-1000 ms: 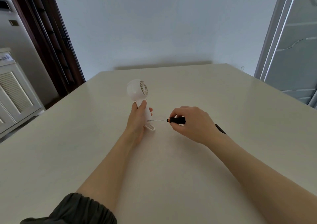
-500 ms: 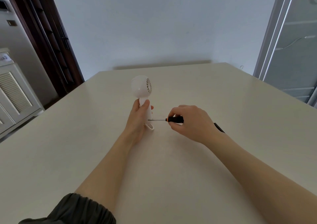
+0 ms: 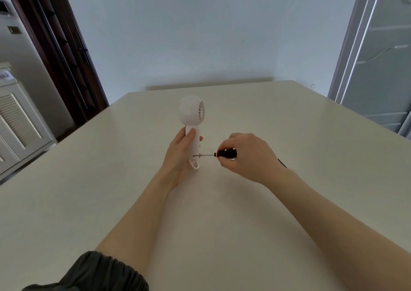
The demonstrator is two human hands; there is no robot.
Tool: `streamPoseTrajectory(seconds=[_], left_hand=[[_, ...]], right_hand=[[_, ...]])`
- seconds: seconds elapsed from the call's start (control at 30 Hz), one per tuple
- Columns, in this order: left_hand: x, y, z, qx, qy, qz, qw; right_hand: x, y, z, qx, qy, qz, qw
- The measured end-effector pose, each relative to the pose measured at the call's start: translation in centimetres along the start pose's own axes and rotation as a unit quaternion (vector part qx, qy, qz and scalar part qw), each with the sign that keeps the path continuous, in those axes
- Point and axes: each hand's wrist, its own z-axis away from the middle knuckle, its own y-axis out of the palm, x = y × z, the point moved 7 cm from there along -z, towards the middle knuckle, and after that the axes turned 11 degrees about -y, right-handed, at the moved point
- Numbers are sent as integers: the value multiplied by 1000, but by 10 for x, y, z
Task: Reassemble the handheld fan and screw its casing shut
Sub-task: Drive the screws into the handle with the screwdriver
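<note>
A white handheld fan (image 3: 191, 114) stands upright near the middle of the table, its round head up and its grille facing right. My left hand (image 3: 180, 155) grips its handle, with a loop strap at the base resting on the table. My right hand (image 3: 246, 157) holds a small screwdriver (image 3: 222, 153) with a black and orange handle, lying horizontal. Its metal tip touches the lower right side of the fan's handle.
The cream table (image 3: 289, 135) stretches wide on all sides of the hands. A dark door frame (image 3: 62, 52) and a white louvred cabinet (image 3: 15, 121) stand at the left. A glass sliding door (image 3: 378, 57) is at the right, beyond the table's edge.
The fan has been raised from a tilt to upright, its head moving up and away. The screwdriver stays against the handle's lower part.
</note>
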Motion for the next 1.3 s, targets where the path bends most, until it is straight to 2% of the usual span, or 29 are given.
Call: streamPoseTrajectory(seconds=[0.3, 0.53, 0.83, 1.0, 1.1, 1.2, 1.3], left_hand=[[5, 1, 0, 11, -38, 65, 997], [7, 0, -1, 4, -44, 71, 996], [8, 1, -4, 8, -51, 57, 997], [9, 2, -4, 29, -62, 56, 996], [9, 2, -4, 40, -64, 54, 996], [9, 1, -4, 49, -67, 60, 995], [9, 0, -4, 54, -67, 70, 994]], right_hand=[[7, -5, -4, 12, -23, 31, 999], [13, -2, -6, 49, -17, 42, 998], [15, 1, -5, 70, 32, -25, 997], [4, 10, -3, 88, 83, -108, 987], [1, 13, -3, 77, 81, -124, 986], [2, 6, -2, 39, 65, -102, 992], [9, 0, -3, 27, 8, -5, 1000]])
